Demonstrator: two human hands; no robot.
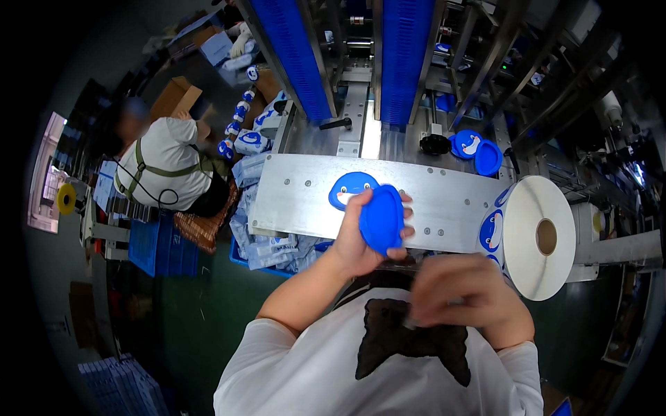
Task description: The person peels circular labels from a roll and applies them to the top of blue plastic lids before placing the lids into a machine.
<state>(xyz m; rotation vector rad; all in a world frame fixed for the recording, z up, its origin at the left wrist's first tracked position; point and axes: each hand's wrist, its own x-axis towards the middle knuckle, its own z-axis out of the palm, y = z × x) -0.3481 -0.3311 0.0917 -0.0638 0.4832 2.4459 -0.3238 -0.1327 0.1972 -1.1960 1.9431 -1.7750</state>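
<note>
My left hand (357,239) is closed around a blue oval plastic lid (382,220), tilted up with its plain, rimmed side in view. Just beyond it, a blue lid with a cartoon face (349,189) lies on the metal plate (298,208) in front of me. Low before my chest is my right hand (454,295), smeared by motion with its fingers bent. Whether anything is between those fingers, I cannot make out. To the right stands a large white roll of stickers (539,239), with blue cartoon-face stickers (491,231) along its left edge.
Two blue conveyor belts (404,62) rise beyond the plate. Another face lid (467,143) and a plain blue lid (488,159) rest at the back right. At left, bagged packs (274,251) fill a crate, and a person (170,163) in a white shirt works beside boxes.
</note>
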